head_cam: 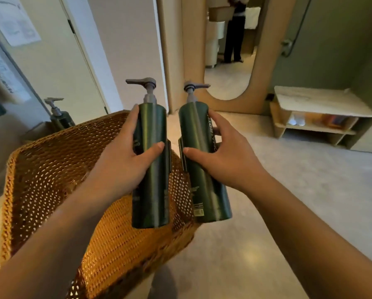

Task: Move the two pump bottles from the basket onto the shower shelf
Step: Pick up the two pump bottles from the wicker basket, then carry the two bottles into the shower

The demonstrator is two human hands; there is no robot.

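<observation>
Both pump bottles in hand, lifted above the basket.

Nearest: woven basket (57, 190), open weave, under the forearms. Left hand (124, 160) has its fingers wrapped round the mid-body of the left bottle (151, 169); right hand (226, 156) likewise round the right bottle (204, 167). Both bottles upright, slightly apart, bases clear of the rim. Smooth dark-green walls, likely rigid and slick if wet; probably weighty if full. Hold the body, not the pump heads, which would likely give. Farther: a third bottle (59, 117) at left, a low shelf unit (318, 104) at right. Shower shelf not identifiable.
</observation>
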